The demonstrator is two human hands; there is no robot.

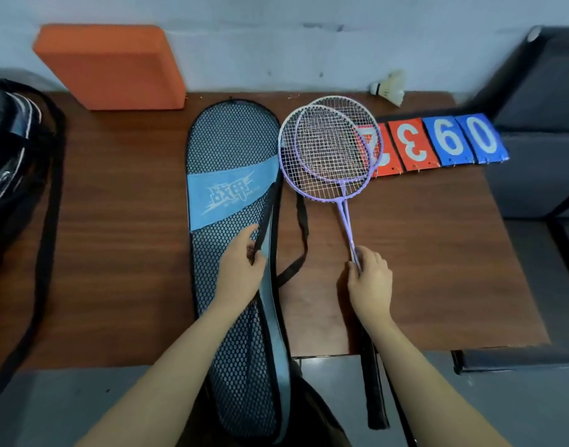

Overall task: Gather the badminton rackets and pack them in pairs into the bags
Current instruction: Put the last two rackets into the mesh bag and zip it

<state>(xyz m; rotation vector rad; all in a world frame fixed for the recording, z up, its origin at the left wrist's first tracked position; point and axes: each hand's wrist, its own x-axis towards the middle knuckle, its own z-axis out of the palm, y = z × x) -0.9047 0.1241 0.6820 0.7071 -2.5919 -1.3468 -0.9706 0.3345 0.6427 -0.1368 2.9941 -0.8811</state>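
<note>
A mesh racket bag [231, 150] with a light blue band lies lengthwise on the brown table [122, 221], its lower end hanging over the front edge. My left hand [241, 266] grips the bag's black opening edge near its middle. Two purple rackets [328, 150] lie stacked just right of the bag, heads overlapping, their black handles [375, 391] sticking out past the table's front. My right hand [370, 275] pinches both thin shafts together.
An orange foam block [112, 66] leans on the wall at the back left. A black bag [12, 150] sits at the table's left end. Red and blue score cards [438, 140] and a shuttlecock [389, 87] lie back right. The bag's black strap [304, 233] loops between bag and rackets.
</note>
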